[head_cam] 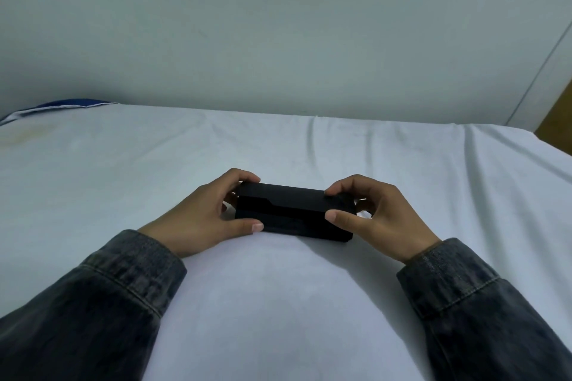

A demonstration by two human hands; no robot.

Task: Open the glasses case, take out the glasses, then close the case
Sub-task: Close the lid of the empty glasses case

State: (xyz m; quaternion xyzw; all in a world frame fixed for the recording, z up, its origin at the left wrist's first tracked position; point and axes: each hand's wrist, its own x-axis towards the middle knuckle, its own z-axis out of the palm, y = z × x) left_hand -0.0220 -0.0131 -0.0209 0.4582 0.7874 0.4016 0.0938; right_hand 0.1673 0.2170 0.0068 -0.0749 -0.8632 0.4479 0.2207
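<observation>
Nearest, dark denim sleeves (483, 297) enter at 7 and 5 o'clock. Beyond them, the left hand (198, 216) and right hand (377, 213) pinch opposite ends of the closed black glasses case (294, 210), thumbs on its near face, fingers curled over its top, on the white sheet (278, 303).

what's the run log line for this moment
stage: case not yet opened | glasses case: shut, on white sheet | left hand: grips left end | right hand: grips right end | glasses: not visible
</observation>
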